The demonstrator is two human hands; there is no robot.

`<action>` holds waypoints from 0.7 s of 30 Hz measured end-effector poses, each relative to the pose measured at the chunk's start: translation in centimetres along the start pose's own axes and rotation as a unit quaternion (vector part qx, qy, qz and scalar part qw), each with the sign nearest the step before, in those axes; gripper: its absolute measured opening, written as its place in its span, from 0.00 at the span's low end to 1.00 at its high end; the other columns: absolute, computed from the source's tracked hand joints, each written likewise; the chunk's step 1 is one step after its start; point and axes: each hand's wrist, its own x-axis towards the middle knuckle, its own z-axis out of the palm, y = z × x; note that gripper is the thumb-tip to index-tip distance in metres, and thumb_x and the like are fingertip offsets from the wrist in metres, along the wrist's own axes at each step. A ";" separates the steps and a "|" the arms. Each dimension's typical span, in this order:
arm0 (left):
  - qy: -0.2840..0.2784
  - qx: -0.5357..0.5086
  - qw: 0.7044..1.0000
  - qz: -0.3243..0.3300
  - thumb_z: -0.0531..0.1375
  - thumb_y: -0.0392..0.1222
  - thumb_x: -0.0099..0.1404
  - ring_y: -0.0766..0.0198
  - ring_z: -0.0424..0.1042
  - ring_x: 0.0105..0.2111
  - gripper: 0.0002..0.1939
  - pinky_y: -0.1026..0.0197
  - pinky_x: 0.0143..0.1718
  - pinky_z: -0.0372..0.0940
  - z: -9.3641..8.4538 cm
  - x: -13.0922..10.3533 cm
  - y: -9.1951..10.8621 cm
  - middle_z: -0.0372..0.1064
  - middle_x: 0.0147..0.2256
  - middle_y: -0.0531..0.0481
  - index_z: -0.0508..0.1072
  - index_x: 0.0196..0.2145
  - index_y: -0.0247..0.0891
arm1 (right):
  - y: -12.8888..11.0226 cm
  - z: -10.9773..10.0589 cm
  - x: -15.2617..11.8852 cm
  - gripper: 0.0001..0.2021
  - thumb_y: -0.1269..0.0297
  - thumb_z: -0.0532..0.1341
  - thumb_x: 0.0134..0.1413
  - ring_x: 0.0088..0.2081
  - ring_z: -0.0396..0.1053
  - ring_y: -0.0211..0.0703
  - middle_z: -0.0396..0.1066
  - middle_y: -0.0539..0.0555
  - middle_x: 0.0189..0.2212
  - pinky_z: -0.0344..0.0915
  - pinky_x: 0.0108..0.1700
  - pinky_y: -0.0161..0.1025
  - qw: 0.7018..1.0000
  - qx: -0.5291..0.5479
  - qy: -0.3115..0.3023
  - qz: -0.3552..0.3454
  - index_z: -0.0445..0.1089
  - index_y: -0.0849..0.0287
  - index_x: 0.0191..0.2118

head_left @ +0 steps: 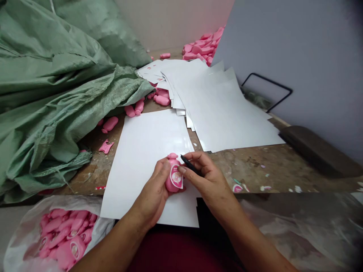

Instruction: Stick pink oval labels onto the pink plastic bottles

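My left hand is closed round a small pink bottle, its neck pointing away from me. A drop-shaped label with a pink and white print lies on the bottle's front. In my right hand is a slim black pen-like tool, its tip pointing up and left near the bottle's neck. The right thumb touches the label's upper right edge. Under both hands a white sheet lies on the worktable and overhangs its front edge.
Green sacking covers the left side, with loose pink bottles beside it. A stack of white sheets lies at right, near a dark brown block. Below left, a white bag holds labelled pink bottles. More pink bottles are heaped behind.
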 end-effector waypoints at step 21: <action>-0.054 0.032 0.996 -0.061 0.68 0.28 0.54 0.57 0.72 0.53 0.36 0.55 0.56 0.63 0.0 -1.2 1.0 0.70 0.53 0.45 0.63 0.58 0.45 | -0.5 -0.8 0.6 0.15 0.56 0.67 0.47 0.27 0.61 0.37 0.63 0.44 0.25 0.58 0.30 0.37 0.999 -0.039 -0.007 -0.028 0.65 0.52 0.39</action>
